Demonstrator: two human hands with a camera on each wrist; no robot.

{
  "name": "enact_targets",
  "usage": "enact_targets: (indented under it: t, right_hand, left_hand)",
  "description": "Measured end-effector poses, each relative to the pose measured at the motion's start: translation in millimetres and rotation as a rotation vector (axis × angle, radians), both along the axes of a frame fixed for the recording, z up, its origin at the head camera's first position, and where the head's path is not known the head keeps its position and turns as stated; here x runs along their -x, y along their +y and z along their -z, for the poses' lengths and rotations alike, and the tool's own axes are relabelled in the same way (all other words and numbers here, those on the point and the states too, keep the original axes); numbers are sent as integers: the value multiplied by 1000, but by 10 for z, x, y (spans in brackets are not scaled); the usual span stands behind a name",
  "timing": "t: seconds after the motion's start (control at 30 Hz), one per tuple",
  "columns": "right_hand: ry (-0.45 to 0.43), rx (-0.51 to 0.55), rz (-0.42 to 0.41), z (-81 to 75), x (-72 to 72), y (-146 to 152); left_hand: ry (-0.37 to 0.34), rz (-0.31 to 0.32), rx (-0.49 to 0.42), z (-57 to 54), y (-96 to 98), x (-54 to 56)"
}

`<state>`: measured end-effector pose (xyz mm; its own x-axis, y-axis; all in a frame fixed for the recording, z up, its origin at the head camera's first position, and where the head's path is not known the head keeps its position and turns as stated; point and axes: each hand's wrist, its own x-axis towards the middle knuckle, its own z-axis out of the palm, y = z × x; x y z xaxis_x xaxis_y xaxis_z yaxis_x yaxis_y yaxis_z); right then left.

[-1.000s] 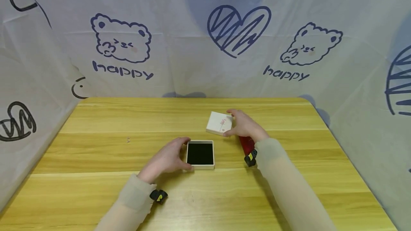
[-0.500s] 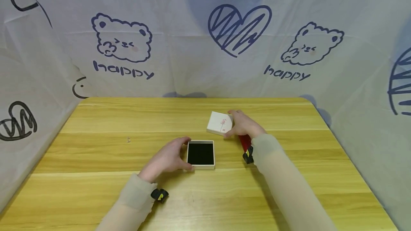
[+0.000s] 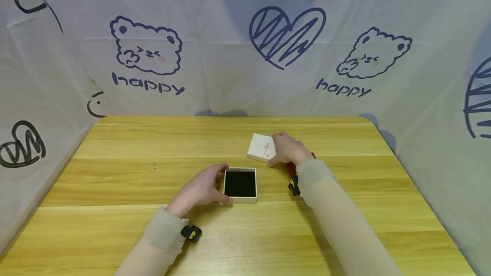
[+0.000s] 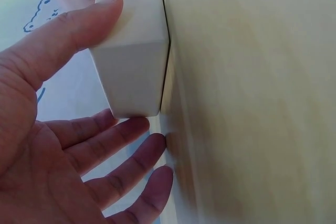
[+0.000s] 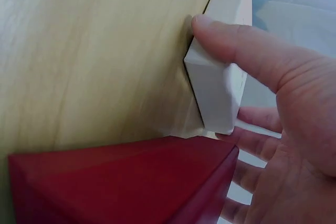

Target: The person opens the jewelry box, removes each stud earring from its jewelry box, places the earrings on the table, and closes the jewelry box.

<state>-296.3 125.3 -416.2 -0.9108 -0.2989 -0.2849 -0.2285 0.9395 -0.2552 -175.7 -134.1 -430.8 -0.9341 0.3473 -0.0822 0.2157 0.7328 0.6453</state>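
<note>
A shallow white box with a black inside lies on the wooden table. My left hand grips it from the left, thumb on the near side and forefinger at the far corner. In the left wrist view the thumb presses the side wall of the white box. Farther back lies a flat white box lid with a pink flower print. My right hand holds its right end between thumb and fingers. The right wrist view shows the thumb on one side of the lid, with fingers at the other.
A red box lies beside the lid, mostly hidden under my right hand and wrist. It looms close in the right wrist view. Tiny pale bits lie on the table at left. A printed cloth hangs behind the table.
My right wrist and forearm have shifted slightly left, so a corner of the red box shows on the wrist's right side. The left hand and the white box stay nearly still.
</note>
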Motion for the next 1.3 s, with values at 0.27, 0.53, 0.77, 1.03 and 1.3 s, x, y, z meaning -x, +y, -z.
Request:
enact_targets:
  t: [0.27, 0.53, 0.77, 1.03, 1.3]
  right_hand:
    - [15, 199, 22, -50, -27, 47]
    - [41, 312, 20, -141, -123, 105]
    - [88, 391, -44, -192, -276, 133]
    - [112, 393, -95, -235, -468, 78]
    - [89, 404, -131, -228, -674, -15]
  left_hand:
    - [-7, -1, -2, -24, 7, -9]
    - [-14, -9, 15, -18, 21, -16]
    - [-21, -4, 21, -24, 29, -30]
    - [-37, 1, -9, -26, -3, -32]
    - [-83, -12, -67, -72, -80, -53]
